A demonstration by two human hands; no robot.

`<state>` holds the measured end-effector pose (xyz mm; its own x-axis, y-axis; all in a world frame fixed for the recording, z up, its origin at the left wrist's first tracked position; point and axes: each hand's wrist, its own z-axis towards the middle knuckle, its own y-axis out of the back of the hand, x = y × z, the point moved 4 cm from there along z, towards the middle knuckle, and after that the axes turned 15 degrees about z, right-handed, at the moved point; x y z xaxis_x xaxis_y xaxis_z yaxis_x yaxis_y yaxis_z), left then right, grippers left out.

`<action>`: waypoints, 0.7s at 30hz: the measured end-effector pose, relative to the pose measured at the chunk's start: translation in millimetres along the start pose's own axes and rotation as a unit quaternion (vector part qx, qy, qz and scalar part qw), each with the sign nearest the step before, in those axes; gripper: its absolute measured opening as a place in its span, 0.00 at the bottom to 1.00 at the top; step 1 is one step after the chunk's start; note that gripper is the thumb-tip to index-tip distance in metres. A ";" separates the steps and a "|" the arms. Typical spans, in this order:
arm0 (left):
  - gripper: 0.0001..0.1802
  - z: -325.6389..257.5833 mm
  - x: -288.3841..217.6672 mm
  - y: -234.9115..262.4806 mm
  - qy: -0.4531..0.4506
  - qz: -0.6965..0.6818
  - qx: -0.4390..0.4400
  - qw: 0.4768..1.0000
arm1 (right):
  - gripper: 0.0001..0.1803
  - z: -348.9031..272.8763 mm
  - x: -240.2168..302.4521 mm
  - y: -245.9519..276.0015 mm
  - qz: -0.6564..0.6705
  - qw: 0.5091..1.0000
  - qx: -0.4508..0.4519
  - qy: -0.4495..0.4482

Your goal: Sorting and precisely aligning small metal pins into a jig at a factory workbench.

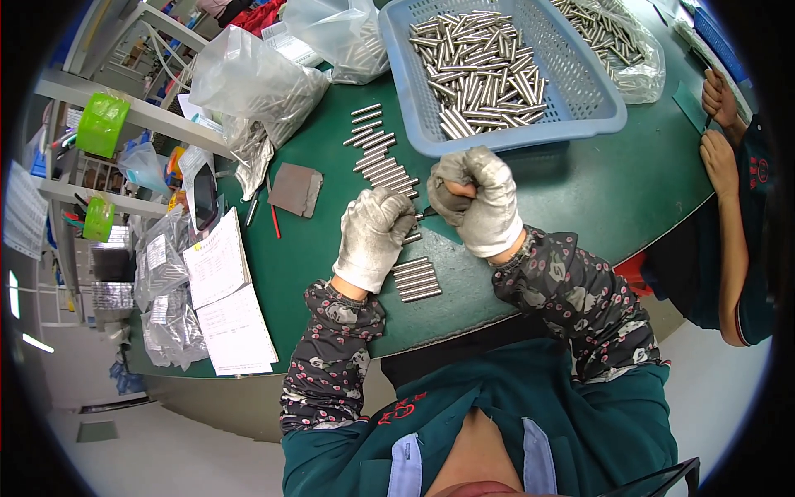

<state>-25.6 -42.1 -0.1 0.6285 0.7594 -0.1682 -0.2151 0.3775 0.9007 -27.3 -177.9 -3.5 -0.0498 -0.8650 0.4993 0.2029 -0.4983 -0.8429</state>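
My left hand [371, 236], in a whitish work glove, is closed, its curled fingers at the row of metal pins; what is in them is hidden. My right hand [480, 203], also gloved, with the thumb's skin showing, is closed around a thin dark tool [426, 213] that sticks out toward my left hand. A slanting row of loose steel pins [385, 170] leads up from my hands toward the crate. Just below my left hand lies a neat block of pins [416, 279], side by side on the green table [331, 108].
A blue perforated crate [592, 116] of pins stands at the far middle. Plastic bags [252, 79] stand to its left, another bag of pins [638, 74] to its right. A brown abrasive-looking square [295, 190], red stick [275, 217] and papers [232, 306] lie left. A co-worker's hands [719, 153] are at right.
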 end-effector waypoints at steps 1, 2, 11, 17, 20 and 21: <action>0.10 -0.2 0.4 -0.4 0.000 -0.001 0.002 1.000 | 0.28 0.0 -0.2 0.2 -0.001 1.000 0.000 -0.001; 0.10 -0.2 0.8 -0.5 0.001 -0.002 0.002 1.000 | 0.28 0.1 -0.4 -0.3 0.002 1.000 0.006 -0.002; 0.08 -2.5 2.2 1.1 0.013 0.022 -0.013 1.000 | 0.28 -2.1 9.7 -5.2 -0.028 0.999 0.037 0.009; 0.11 -0.3 1.4 2.9 -0.001 0.014 0.014 1.000 | 0.30 -3.7 10.2 -8.1 -0.131 0.990 0.044 0.006; 0.14 -0.5 1.8 5.4 -0.015 0.010 -0.005 1.000 | 0.30 -5.1 9.1 -10.3 -0.114 0.992 0.053 -0.012; 0.14 -1.4 5.5 6.2 -0.015 0.017 -0.011 1.000 | 0.30 -4.7 8.1 -10.7 -0.110 0.993 0.046 -0.015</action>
<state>-24.6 -34.8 4.0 0.6427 0.7558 -0.1252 -0.2530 0.3636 0.8965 -34.5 -179.8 8.6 -0.0734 -0.7322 0.6771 0.2796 -0.6668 -0.6908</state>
